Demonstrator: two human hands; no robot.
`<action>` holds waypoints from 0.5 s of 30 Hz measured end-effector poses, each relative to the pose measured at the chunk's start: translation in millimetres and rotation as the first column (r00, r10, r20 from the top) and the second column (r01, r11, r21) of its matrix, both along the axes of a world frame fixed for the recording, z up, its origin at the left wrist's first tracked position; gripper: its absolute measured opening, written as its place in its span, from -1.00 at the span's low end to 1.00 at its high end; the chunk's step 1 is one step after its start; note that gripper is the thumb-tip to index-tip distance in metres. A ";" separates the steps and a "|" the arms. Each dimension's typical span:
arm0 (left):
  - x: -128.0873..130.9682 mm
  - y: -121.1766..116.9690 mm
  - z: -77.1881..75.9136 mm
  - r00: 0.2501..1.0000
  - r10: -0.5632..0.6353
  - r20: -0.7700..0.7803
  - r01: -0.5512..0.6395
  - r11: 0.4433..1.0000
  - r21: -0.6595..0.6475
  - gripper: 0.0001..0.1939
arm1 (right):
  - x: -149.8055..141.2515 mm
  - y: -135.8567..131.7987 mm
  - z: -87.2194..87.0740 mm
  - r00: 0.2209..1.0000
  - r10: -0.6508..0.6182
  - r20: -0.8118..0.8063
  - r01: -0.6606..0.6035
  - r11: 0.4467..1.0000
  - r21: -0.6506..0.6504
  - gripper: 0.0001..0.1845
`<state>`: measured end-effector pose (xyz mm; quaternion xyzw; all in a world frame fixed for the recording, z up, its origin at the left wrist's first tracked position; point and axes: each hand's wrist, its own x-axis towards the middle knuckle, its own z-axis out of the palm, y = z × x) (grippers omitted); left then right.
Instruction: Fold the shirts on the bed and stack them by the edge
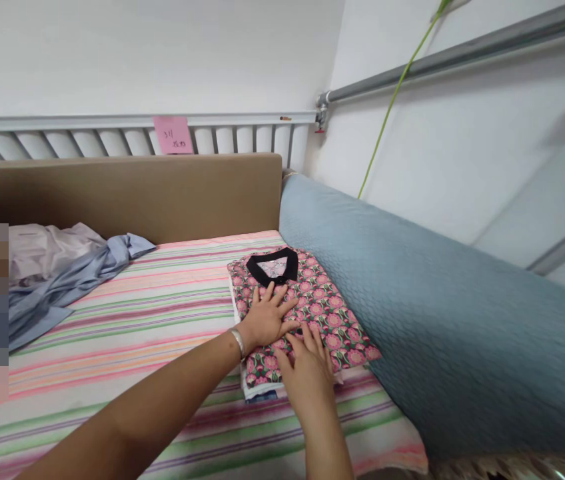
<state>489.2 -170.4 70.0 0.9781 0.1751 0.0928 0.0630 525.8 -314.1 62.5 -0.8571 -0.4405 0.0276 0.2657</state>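
Observation:
A folded pink floral shirt [320, 293] with a black collar lies face up, collar toward the headboard. Other folded clothes show beneath its near and left edges, mostly hidden. My left hand [267, 317], with a silver bracelet at the wrist, rests flat on the shirt front below the collar, fingers spread. Just nearer and to the right, my right hand [307, 367] lies on the lower part of the shirt, fingers stretched forward. Neither hand grips the cloth.
The pile sits on a striped sheet [182, 347] beside a blue quilted sofa arm [437, 300]. A brown backrest [202, 197] runs along the back. Crumpled blue clothing [97, 267] and pale clothing [52, 250] lie at left. A blurred patch covers the left edge.

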 end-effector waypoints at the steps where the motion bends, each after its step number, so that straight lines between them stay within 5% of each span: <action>1: 0.8 1.5 -1.0 1.000 -0.009 0.006 0.009 1.000 -0.021 -0.35 | 1.9 -0.4 -2.3 1.000 0.013 0.011 -0.013 1.000 0.002 -0.56; 5: -10.0 -0.7 13.5 0.999 -0.042 0.027 0.044 0.995 -0.086 -0.33 | 13.5 0.1 -9.8 0.999 0.029 0.023 -0.031 0.998 0.063 -0.58; 8: -58.3 -8.6 23.1 0.995 -0.021 0.093 0.026 0.998 -0.058 -0.36 | 20.2 -0.7 -9.0 0.998 0.050 -0.026 -0.044 0.981 0.187 -0.57; 11: -156.4 -12.5 12.8 0.996 0.062 0.068 -0.063 0.998 0.009 -0.40 | 17.6 -5.2 -0.5 0.991 0.030 -0.132 0.018 0.936 0.351 -0.51; 15: -347.5 -18.3 -20.7 0.934 0.350 -0.068 -0.350 0.937 0.015 -0.34 | -2.8 -8.4 11.2 0.970 0.048 -0.236 0.063 0.895 0.442 -0.49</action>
